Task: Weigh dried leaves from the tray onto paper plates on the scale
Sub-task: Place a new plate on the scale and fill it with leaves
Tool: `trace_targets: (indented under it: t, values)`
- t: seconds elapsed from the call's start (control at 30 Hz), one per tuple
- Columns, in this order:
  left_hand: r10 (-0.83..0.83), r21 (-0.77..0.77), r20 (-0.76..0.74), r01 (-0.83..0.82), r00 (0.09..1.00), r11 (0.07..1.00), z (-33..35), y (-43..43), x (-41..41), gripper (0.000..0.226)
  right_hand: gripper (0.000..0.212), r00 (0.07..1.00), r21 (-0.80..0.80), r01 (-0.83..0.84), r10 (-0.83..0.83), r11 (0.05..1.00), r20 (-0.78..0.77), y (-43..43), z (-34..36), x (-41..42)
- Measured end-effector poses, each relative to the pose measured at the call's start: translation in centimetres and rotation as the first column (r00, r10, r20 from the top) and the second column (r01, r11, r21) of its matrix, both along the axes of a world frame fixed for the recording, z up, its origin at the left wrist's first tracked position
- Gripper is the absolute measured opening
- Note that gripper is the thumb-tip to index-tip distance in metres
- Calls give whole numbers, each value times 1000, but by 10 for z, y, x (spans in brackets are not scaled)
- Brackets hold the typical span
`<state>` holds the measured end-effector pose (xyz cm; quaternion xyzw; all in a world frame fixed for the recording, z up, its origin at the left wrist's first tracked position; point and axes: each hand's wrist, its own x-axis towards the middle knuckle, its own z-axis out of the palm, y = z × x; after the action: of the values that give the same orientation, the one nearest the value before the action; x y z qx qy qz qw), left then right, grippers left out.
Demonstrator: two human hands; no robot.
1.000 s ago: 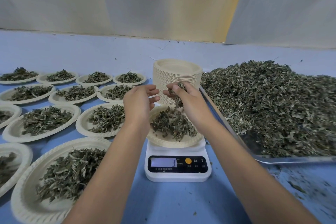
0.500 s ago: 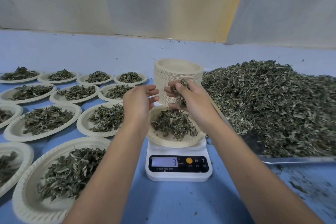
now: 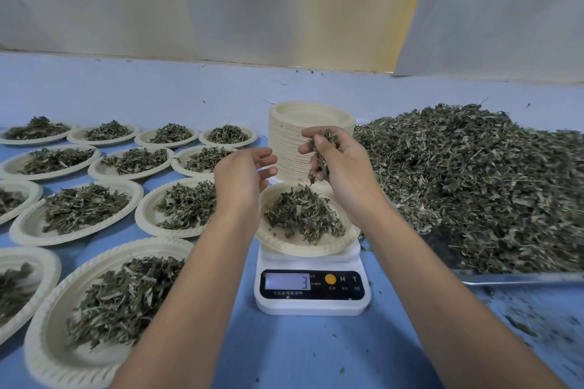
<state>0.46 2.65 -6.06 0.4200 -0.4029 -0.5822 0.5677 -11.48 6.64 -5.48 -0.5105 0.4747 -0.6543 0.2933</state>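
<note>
A white digital scale (image 3: 311, 290) stands on the blue table, its display showing 3. On it sits a paper plate (image 3: 290, 245) with a heap of dried leaves (image 3: 303, 215). My right hand (image 3: 339, 161) hovers above the plate's far edge and holds a small bunch of dried leaves in curled fingers, some hanging down. My left hand (image 3: 245, 175) floats beside the plate's left rim, fingers relaxed and empty. To the right, a metal tray (image 3: 518, 278) carries a large pile of dried leaves (image 3: 480, 180).
A tall stack of empty paper plates (image 3: 311, 136) stands right behind the scale. Several filled plates (image 3: 79, 211) cover the table to the left, the nearest one (image 3: 104, 309) at my left forearm. Loose leaf crumbs (image 3: 524, 328) lie front right. A curtain hangs behind the table.
My right hand has lifted slightly above the plate with its bunch of leaves. The left hand has barely moved. The scale still reads 3.
</note>
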Motion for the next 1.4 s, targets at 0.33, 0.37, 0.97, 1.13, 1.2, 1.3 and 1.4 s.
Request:
trace_targets:
  t: [0.33, 0.37, 0.97, 1.13, 1.2, 1.3, 1.4]
  values:
    - [-12, 8, -21, 12, 1000, 1000, -1, -1, -1, 25, 25, 995, 60, -104, 104, 993, 9, 1, 1, 1]
    - [-12, 7, -22, 12, 1000, 1000, -1, -1, 0, 25, 26, 993, 86, -120, 120, 989, 9, 0, 0, 1]
    - [-10, 11, -22, 11, 1000, 1000, -2, -1, -1, 25, 22, 993, 76, -105, 101, 991, 63, -3, -2, 1]
    - [-10, 8, -19, 10, 1000, 1000, -2, -2, -1, 24, 20, 995, 88, -97, 95, 991, 20, -2, -2, -1]
    - [-12, 6, -16, 12, 1000, 1000, -2, -2, -1, 24, 18, 994, 87, -110, 111, 990, -1, -1, -2, -3]
    - [-15, 2, -17, 15, 1000, 1000, -3, -1, -1, 23, 20, 992, 94, -125, 127, 988, -20, -1, -3, -3]
    - [-14, 0, -15, 14, 1000, 1000, -3, -1, 0, 24, 18, 991, 110, -124, 129, 986, -47, -2, -5, -2]
